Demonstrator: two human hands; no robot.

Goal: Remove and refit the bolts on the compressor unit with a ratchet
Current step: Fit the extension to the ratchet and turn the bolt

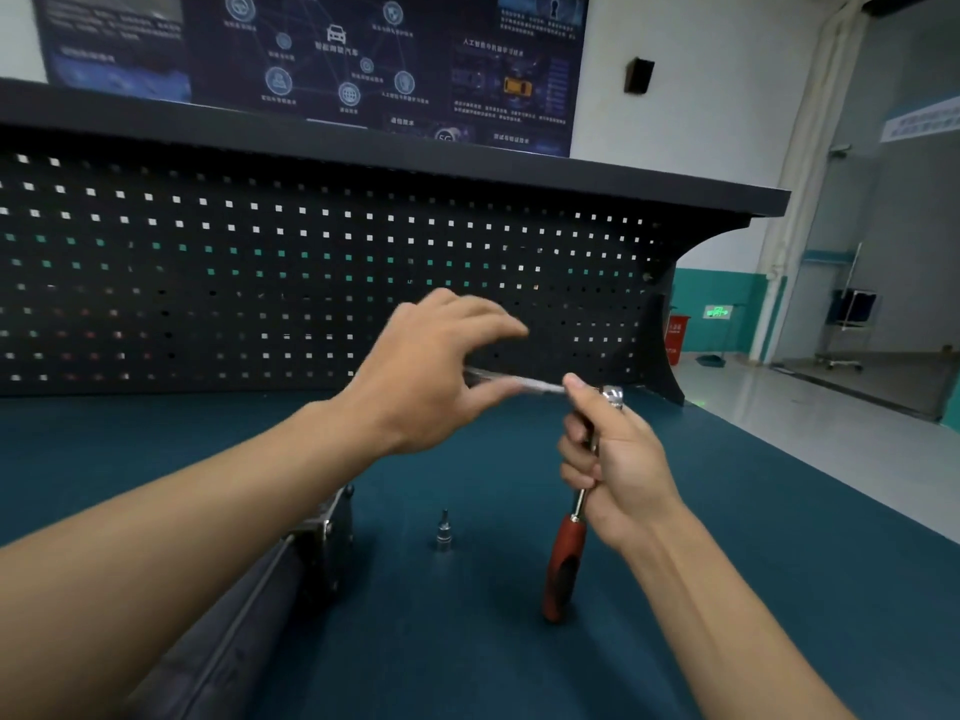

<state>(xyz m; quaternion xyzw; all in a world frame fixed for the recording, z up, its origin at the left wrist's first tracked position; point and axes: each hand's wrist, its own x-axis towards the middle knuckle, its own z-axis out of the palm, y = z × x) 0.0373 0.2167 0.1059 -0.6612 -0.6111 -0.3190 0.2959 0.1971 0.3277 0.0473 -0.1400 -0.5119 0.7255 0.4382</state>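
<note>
right grip (618, 459) is curled round the ratchet (563, 558) shank just under its head, red handle hanging down. left grip (431, 376) curls wide about a blurred metal bar (519, 383) reaching that head; whether it pinches it i can't tell. i'd seat the bar squarely first. a small socket (443, 532) stands on the desk (727, 537). the compressor unit (317, 532) lies low left, half hidden under the forearm.

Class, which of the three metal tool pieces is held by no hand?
The small silver socket bit, standing upright on the teal mat; the red-handled ratchet and its silver bar are raised in the right hand.
</note>
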